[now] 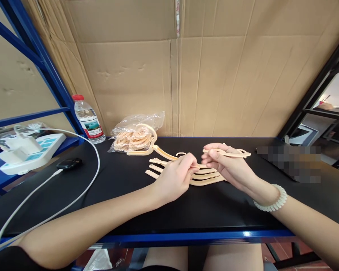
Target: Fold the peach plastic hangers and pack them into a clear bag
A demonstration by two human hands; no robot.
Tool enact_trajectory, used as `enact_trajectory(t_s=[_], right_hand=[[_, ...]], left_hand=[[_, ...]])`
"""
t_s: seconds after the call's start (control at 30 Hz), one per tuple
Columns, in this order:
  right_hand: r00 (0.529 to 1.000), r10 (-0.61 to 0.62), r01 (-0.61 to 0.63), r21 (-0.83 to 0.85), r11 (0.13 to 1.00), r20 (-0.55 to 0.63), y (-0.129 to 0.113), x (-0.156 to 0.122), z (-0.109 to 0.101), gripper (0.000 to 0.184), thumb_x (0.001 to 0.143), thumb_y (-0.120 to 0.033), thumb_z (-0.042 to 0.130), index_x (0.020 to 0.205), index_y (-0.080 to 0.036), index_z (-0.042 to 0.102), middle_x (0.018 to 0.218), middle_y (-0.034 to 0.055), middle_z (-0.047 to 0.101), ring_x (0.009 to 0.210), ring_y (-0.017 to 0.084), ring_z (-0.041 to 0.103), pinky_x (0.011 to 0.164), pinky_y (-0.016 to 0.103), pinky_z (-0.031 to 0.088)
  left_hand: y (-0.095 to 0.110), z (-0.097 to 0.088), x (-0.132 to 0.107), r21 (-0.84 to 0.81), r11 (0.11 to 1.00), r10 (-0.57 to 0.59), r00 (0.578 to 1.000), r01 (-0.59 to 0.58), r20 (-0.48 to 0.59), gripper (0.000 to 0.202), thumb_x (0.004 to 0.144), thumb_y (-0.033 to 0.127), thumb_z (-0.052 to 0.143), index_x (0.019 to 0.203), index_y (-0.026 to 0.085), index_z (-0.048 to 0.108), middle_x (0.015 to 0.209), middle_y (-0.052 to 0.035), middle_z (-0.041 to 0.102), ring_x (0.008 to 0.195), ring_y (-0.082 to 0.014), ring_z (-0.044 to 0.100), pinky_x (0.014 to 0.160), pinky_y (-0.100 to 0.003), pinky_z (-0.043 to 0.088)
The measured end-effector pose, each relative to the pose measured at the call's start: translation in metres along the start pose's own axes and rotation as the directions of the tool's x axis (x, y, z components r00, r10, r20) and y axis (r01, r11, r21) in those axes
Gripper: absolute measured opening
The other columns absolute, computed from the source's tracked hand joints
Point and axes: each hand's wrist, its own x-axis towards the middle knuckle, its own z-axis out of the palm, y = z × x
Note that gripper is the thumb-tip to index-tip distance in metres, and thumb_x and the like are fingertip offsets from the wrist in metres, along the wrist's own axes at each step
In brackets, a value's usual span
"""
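Note:
My left hand (175,177) is closed in a pinch on a beige plastic clothes hanger (164,152), whose curved hook and one short arm stick out to the left, toward the plastic bag. To the right, my right hand (231,165) holds a separate beige hanger arm (231,154) between thumb and fingers, raised a little above the table. Several beige hanger pieces (207,182) lie side by side on the black table (147,212), beneath and between my hands, partly covered by them. The tips of my left fingers hide the end of the hanger.
A clear plastic bag (135,137) of beige pieces lies at the back, beside a red-capped water bottle (89,120). On the left are a white power strip (49,148), a black gadget (69,163) and a white cable (98,162). A cardboard wall (214,86) stands behind.

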Motion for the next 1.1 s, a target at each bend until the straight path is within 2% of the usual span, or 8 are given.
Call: enact_trajectory(t_s=[0.1,0.23,0.33,0.5,0.63,0.7,0.83,1.1], right_hand=[[0.996,0.060,-0.060,0.009,0.998,0.073,0.0052,0.0005,-0.0014,0.029,0.068,-0.032,0.081,0.094,-0.021,0.072,0.086,0.0044,0.073,0.083,0.017,0.069,0.074,0.030,0.058],[0.999,-0.007,0.005,-0.039,0.999,-0.032,0.0074,-0.0001,-0.0017,0.019,0.069,-0.034,0.080,0.082,-0.020,0.075,0.073,0.0010,0.068,0.066,0.010,0.061,0.064,0.024,0.055],[0.997,-0.018,0.015,-0.039,0.999,-0.078,0.0058,-0.0002,-0.0001,0.019,0.067,-0.035,0.082,0.074,-0.020,0.075,0.068,0.0004,0.064,0.063,0.009,0.056,0.056,0.021,0.052],[0.997,0.066,-0.064,-0.061,0.996,0.031,0.0075,-0.0017,0.0020,0.018,0.066,-0.030,0.083,0.077,-0.020,0.074,0.070,0.0018,0.067,0.067,0.013,0.063,0.056,0.023,0.053],[0.985,0.095,-0.102,0.044,0.994,0.145,0.0107,-0.0037,-0.0018,0.009,0.075,-0.027,0.077,0.077,-0.021,0.071,0.083,0.0002,0.068,0.079,0.013,0.065,0.073,0.027,0.055],[0.967,0.156,-0.179,0.104,0.978,0.201,0.0110,-0.0045,-0.0028,0.008,0.078,-0.026,0.075,0.077,-0.021,0.069,0.087,-0.0001,0.068,0.086,0.015,0.067,0.079,0.028,0.055],[0.928,0.272,-0.312,0.131,0.941,0.254,0.0105,-0.0055,-0.0008,0.009,0.081,-0.025,0.072,0.078,-0.020,0.066,0.088,0.0021,0.070,0.090,0.017,0.069,0.077,0.028,0.055],[0.931,0.288,-0.320,0.119,0.940,0.224,0.0116,-0.0050,0.0005,0.015,0.078,-0.025,0.074,0.073,-0.018,0.063,0.081,0.0013,0.071,0.086,0.017,0.070,0.081,0.029,0.056]], left_hand=[[-0.0005,-0.0001,-0.0011,0.031,0.999,-0.037,0.998,0.036,0.042,0.013,0.090,0.011,0.038,0.091,0.022,0.042,0.080,-0.0008,0.059,0.066,-0.0153,0.061,0.059,-0.027,0.047],[-0.0044,-0.0013,-0.0025,-0.018,0.997,-0.076,0.996,0.077,0.035,0.017,0.091,0.010,0.038,0.101,0.022,0.044,0.080,-0.0005,0.063,0.072,-0.0158,0.065,0.065,-0.027,0.050],[-0.0051,-0.0043,-0.0008,-0.010,1.000,0.005,0.999,-0.005,-0.033,0.017,0.091,0.008,0.041,0.096,0.020,0.052,0.080,-0.0006,0.064,0.074,-0.0135,0.064,0.069,-0.026,0.050],[-0.0014,-0.0084,0.0047,0.000,0.995,0.099,0.981,-0.100,-0.167,0.012,0.090,0.014,0.055,0.090,0.019,0.066,0.088,-0.0030,0.064,0.078,-0.0129,0.062,0.068,-0.023,0.051],[-0.0002,-0.0071,0.0066,-0.067,0.993,0.079,0.966,-0.098,-0.244,0.009,0.087,0.016,0.061,0.087,0.017,0.070,0.082,-0.0026,0.066,0.071,-0.0124,0.062,0.062,-0.022,0.052],[-0.0009,-0.0056,0.0063,-0.093,0.992,0.057,0.968,-0.081,-0.245,0.007,0.086,0.016,0.064,0.085,0.017,0.071,0.081,-0.0027,0.067,0.070,-0.0125,0.063,0.060,-0.022,0.053],[-0.0025,-0.0027,0.0043,-0.139,0.989,0.008,0.975,-0.040,-0.220,0.009,0.084,0.012,0.064,0.088,0.016,0.071,0.082,-0.0031,0.067,0.068,-0.0127,0.065,0.060,-0.023,0.056],[0.0020,-0.0029,0.0024,-0.173,0.985,-0.032,0.977,-0.005,-0.211,0.012,0.083,0.008,0.064,0.087,0.015,0.073,0.080,-0.0038,0.068,0.069,-0.0136,0.067,0.062,-0.023,0.057]])
